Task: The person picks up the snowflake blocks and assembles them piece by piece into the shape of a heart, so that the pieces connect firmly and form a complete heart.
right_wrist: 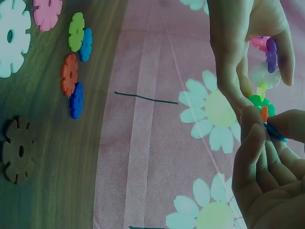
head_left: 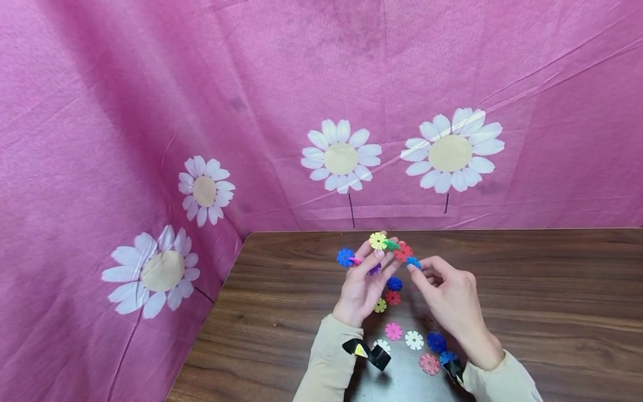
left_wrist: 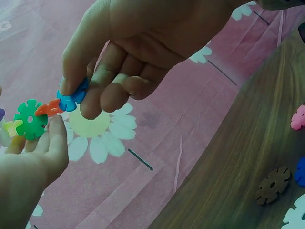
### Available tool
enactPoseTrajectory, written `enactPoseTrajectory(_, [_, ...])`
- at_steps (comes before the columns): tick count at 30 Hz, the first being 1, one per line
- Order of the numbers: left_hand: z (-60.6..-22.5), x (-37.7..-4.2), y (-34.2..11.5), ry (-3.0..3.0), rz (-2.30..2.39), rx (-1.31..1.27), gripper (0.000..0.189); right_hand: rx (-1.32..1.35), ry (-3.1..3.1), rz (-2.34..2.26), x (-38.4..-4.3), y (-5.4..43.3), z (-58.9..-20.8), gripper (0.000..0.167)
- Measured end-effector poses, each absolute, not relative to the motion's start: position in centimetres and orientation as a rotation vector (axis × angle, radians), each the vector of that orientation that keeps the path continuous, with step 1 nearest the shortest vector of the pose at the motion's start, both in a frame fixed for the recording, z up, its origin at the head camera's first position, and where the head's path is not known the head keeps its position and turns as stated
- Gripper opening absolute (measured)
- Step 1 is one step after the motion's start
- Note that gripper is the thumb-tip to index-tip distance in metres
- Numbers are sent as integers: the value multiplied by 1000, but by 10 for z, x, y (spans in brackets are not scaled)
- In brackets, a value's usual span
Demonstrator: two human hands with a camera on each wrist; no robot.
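Note:
A curved chain of notched plastic discs is held up above the table between both hands. My left hand point(head_left: 359, 287) holds its middle, thumb close to the yellow disc point(head_left: 378, 241). From there the chain runs through a green disc point(head_left: 391, 245) and a red disc point(head_left: 403, 252) to a small blue disc point(head_left: 413, 262) at the right end. My right hand point(head_left: 454, 298) pinches that blue disc between thumb and forefinger, right at the red one's edge. At the left end sits another blue disc point(head_left: 345, 257); a purple disc point(right_wrist: 271, 55) and a white disc point(right_wrist: 265, 75) are between.
Loose discs lie on the dark wooden table point(head_left: 271, 329) below the hands, among them a pink disc point(head_left: 393, 331), a white disc point(head_left: 414, 340), a dark blue disc point(head_left: 436, 342) and a brown disc point(right_wrist: 19, 150). A pink cloth point(head_left: 281, 84) with printed daisies hangs behind the table.

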State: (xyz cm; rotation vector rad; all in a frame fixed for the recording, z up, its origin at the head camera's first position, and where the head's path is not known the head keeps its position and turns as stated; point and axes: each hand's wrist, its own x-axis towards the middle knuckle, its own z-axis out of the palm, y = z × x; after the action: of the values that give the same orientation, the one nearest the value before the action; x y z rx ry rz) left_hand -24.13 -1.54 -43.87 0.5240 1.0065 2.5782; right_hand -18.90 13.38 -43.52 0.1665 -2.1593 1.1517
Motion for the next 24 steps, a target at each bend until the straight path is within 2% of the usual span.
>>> enactPoseTrajectory(10, [-439, -241, -17, 1056, 2573, 514, 36, 206, -2126, 1139, -192, 134, -438, 11])
enactPoseTrajectory(16, [-438, -240, -15, 1090, 2569, 547, 41, 197, -2161, 1115, -190, 135, -437, 2])
enactPoseTrajectory(24, [-439, -240, -12, 1198, 2548, 579, 48, 160, -2192, 1167, -188, 133, -434, 13])
